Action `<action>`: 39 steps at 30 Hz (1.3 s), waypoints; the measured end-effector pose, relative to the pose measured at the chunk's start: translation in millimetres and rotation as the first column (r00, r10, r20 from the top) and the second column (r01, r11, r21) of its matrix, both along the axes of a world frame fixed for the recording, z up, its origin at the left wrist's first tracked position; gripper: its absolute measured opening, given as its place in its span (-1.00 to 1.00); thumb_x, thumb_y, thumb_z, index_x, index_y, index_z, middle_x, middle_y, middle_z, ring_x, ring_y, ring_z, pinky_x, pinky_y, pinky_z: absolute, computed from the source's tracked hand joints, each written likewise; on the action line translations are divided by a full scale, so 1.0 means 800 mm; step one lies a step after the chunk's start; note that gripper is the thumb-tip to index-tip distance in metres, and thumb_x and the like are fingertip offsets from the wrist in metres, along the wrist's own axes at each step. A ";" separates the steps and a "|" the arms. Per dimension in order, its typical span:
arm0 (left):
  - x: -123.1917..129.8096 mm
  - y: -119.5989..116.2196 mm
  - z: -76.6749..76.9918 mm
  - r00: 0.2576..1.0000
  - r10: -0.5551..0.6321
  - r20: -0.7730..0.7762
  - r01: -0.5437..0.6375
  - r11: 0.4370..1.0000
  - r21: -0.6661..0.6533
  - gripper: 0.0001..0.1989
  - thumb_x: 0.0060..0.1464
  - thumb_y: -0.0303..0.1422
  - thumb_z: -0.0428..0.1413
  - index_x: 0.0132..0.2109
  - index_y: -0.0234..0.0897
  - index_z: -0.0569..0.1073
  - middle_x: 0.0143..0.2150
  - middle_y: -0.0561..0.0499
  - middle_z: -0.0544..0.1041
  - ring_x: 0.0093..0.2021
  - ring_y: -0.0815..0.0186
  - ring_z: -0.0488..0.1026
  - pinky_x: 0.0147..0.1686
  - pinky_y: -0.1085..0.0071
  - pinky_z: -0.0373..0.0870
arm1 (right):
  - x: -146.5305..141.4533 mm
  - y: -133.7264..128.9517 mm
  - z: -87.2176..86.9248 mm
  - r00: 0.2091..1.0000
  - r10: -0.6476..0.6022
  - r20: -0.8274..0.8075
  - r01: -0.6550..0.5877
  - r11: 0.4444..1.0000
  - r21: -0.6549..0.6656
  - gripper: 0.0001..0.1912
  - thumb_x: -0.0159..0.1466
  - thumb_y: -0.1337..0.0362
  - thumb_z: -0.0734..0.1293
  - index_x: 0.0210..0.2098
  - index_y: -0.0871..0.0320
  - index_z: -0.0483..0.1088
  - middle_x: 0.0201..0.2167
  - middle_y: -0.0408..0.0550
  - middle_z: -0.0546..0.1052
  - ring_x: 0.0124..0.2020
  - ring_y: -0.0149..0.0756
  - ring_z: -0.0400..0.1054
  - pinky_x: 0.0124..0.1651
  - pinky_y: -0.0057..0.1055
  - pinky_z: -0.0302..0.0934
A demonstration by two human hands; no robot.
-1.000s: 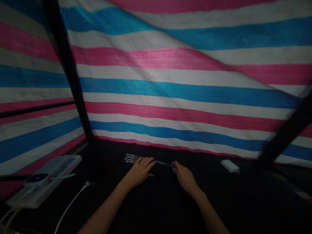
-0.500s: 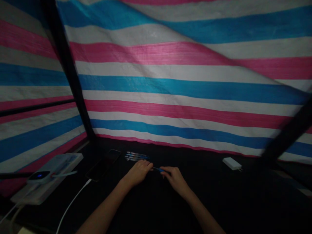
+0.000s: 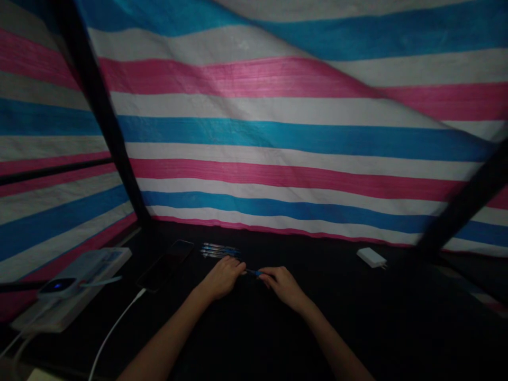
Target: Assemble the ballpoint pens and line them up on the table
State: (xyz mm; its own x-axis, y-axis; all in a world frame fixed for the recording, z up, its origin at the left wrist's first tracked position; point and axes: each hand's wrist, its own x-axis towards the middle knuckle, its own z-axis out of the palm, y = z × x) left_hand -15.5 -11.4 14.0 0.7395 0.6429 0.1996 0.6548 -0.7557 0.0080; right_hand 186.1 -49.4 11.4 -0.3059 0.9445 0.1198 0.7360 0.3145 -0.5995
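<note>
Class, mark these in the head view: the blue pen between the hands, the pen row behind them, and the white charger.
blue pen (image 3: 254,273): head view, on its blue middle.
pen row (image 3: 220,250): head view, on the middle pens.
white charger (image 3: 371,257): head view, on its top face.

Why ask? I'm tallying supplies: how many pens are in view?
At least 4: three or more pens lie side by side beyond the hands, too dim to separate, and one blue pen sits between the left hand and right hand; more may be hidden.
</note>
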 end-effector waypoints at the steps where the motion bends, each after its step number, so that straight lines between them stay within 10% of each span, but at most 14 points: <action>1: 0.001 -0.001 0.001 1.000 0.016 0.013 -0.015 0.999 -0.045 -0.84 0.20 -0.42 -0.17 -0.27 -0.29 0.30 -0.35 0.00 0.40 -0.31 0.28 0.33 -0.28 0.41 0.17 | 0.000 0.000 -0.001 1.000 -0.021 0.007 0.021 0.999 0.032 -0.68 0.24 0.13 0.13 -0.26 0.10 0.45 -0.36 -0.08 0.52 -0.33 -0.29 0.36 -0.27 -0.44 0.13; 5: -0.002 0.001 0.001 0.998 0.052 0.044 -0.045 0.988 -0.147 -0.78 0.22 -0.39 -0.21 -0.30 -0.27 0.29 -0.41 0.03 0.39 -0.37 0.32 0.33 -0.35 0.44 0.17 | -0.005 -0.001 -0.004 0.996 -0.064 -0.061 0.070 0.993 0.098 -0.68 0.23 0.14 0.14 -0.19 0.12 0.43 -0.20 -0.02 0.49 -0.16 -0.21 0.33 -0.11 -0.36 0.10; 12: -0.005 0.000 -0.002 0.998 -0.020 -0.053 0.028 0.989 0.145 -0.80 0.12 -0.54 -0.15 -0.16 -0.29 0.31 -0.25 -0.08 0.39 -0.20 0.20 0.29 -0.19 0.31 0.14 | -0.005 0.002 -0.005 0.976 0.067 -0.209 -0.094 0.988 -0.119 -0.64 0.26 0.10 0.08 -0.27 0.15 0.42 -0.59 -0.17 0.41 -0.54 -0.41 0.26 -0.47 -0.51 0.06; 21: 0.008 0.002 -0.002 0.990 0.090 0.107 -0.057 0.958 -0.279 -0.71 0.23 -0.37 -0.25 -0.34 -0.27 0.31 -0.44 0.04 0.40 -0.42 0.35 0.34 -0.40 0.48 0.15 | -0.002 0.003 -0.009 0.995 0.008 -0.099 0.010 0.984 0.179 -0.77 0.23 0.19 0.15 -0.22 0.11 0.37 -0.24 -0.08 0.47 -0.18 -0.31 0.31 -0.12 -0.43 0.09; 27: 0.000 0.002 -0.007 0.995 0.066 0.079 -0.063 0.997 -0.037 -0.81 0.19 -0.45 -0.20 -0.25 -0.28 0.31 -0.31 -0.03 0.42 -0.25 0.26 0.34 -0.16 0.33 0.14 | -0.005 0.000 -0.004 0.994 0.025 -0.107 -0.025 1.000 -0.001 -0.70 0.28 0.17 0.06 -0.22 0.07 0.38 -0.49 -0.19 0.47 -0.39 -0.37 0.36 -0.26 -0.45 0.13; 33: 0.002 0.001 -0.004 0.996 0.074 0.043 -0.074 0.997 -0.015 -0.81 0.20 -0.44 -0.20 -0.26 -0.28 0.29 -0.32 -0.03 0.42 -0.27 0.26 0.35 -0.21 0.34 0.17 | -0.006 0.000 0.000 0.984 -0.072 -0.161 0.097 0.983 0.156 -0.71 0.15 0.19 0.25 -0.12 0.01 0.34 -0.21 -0.17 0.46 -0.19 -0.35 0.32 -0.13 -0.44 0.11; 39: 0.000 0.000 -0.003 0.999 0.045 0.019 -0.045 0.999 0.007 -0.85 0.18 -0.44 -0.17 -0.25 -0.28 0.29 -0.30 -0.02 0.42 -0.25 0.26 0.35 -0.20 0.33 0.16 | -0.004 0.004 -0.006 0.985 -0.018 -0.172 0.011 0.999 -0.040 -0.68 0.23 0.17 0.14 -0.05 0.00 0.32 -0.40 -0.19 0.49 -0.48 -0.42 0.32 -0.27 -0.43 0.15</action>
